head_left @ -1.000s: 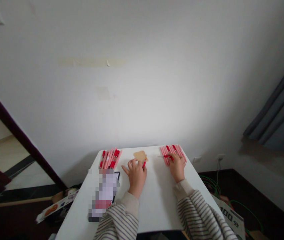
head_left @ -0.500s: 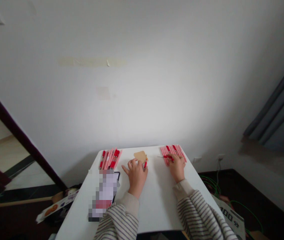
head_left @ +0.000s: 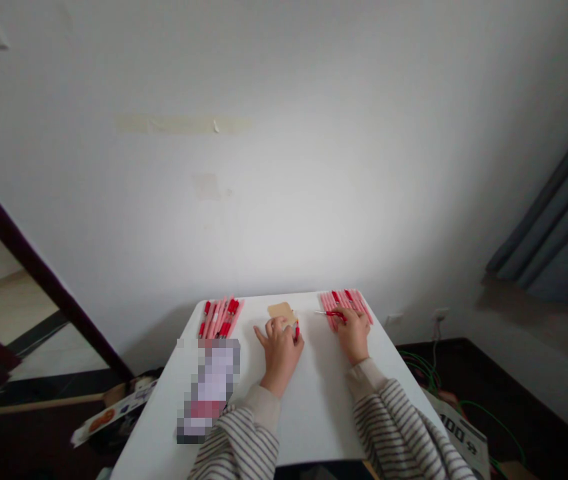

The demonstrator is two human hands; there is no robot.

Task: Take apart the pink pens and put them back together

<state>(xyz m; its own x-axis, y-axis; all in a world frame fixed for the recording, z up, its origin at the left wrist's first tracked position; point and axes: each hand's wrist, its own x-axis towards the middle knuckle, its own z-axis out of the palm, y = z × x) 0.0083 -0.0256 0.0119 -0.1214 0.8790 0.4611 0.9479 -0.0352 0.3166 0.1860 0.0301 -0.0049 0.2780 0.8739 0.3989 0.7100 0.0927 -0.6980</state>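
Observation:
My left hand [head_left: 283, 348] is over the middle of the white table [head_left: 314, 400]. Its thumb and a finger close on a small red piece [head_left: 297, 331], while the other fingers are bent or spread. Just beyond those fingers lies a flat tan piece [head_left: 281, 310] with rounded corners, partly covered by them. To the right, my right hand [head_left: 355, 335] grips a red-handled tool [head_left: 333, 313] whose thin silver tip points left; its exact kind is unclear. Beneath and behind that hand is a row of pink pens [head_left: 364, 305], some with red parts.
Another bunch of pink and red pens [head_left: 220, 319] lies at the table's far left. Nearer me is a pixelated phone-shaped object [head_left: 209, 387]. A white wall [head_left: 284, 200] rises behind the table. Green cables [head_left: 427, 370] and a printed bag [head_left: 464, 433] are on the floor at right.
My left hand has shifted slightly right and nearer to me, carrying the small red piece along. My right hand and its tool have hardly moved.

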